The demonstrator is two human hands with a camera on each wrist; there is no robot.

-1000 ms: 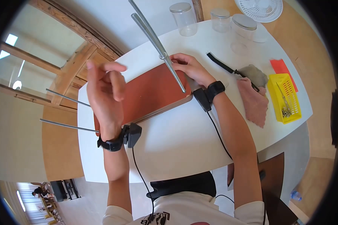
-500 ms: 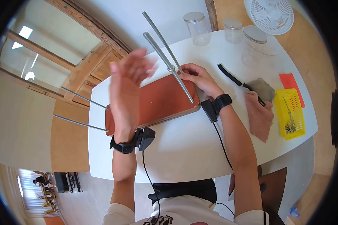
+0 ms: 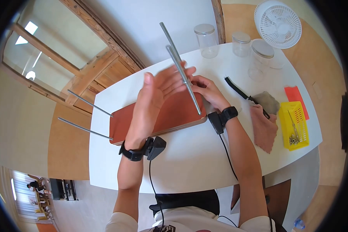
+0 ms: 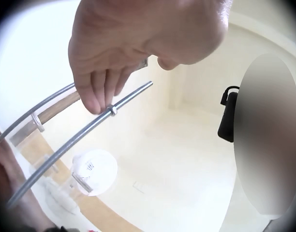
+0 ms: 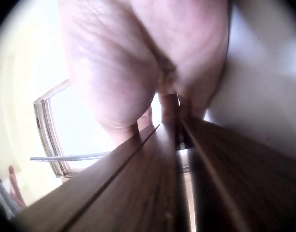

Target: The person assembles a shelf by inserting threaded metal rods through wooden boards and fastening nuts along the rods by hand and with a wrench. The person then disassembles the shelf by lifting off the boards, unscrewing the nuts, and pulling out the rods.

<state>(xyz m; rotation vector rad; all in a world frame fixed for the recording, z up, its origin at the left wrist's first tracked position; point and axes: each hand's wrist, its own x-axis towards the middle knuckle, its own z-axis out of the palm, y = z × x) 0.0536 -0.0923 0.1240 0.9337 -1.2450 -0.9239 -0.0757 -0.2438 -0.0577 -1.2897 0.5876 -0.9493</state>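
Observation:
A stack of reddish-brown boards (image 3: 174, 110) lies on the white table, with metal rods standing from its right end and others sticking out at its left. My left hand (image 3: 147, 102) is raised over the boards with straight fingers. In the left wrist view its fingertips are right at a nut (image 4: 112, 110) partway up the nearer right rod (image 4: 66, 148). My right hand (image 3: 210, 92) grips the right end of the stack; the right wrist view shows its thumb and fingers on either side of the board edges (image 5: 133, 181).
Clear jars (image 3: 208, 46) with silver lids and a white fan (image 3: 278, 25) stand at the back. To the right lie a black-handled tool (image 3: 237, 89), grey and pink cloths (image 3: 263, 129), red paper (image 3: 296, 101) and a yellow basket (image 3: 285, 127) with nuts inside.
My left hand has swept to the right, from over the left part of the boards to the nearer rod, its curled fingers straightening. My right hand keeps its hold on the boards.

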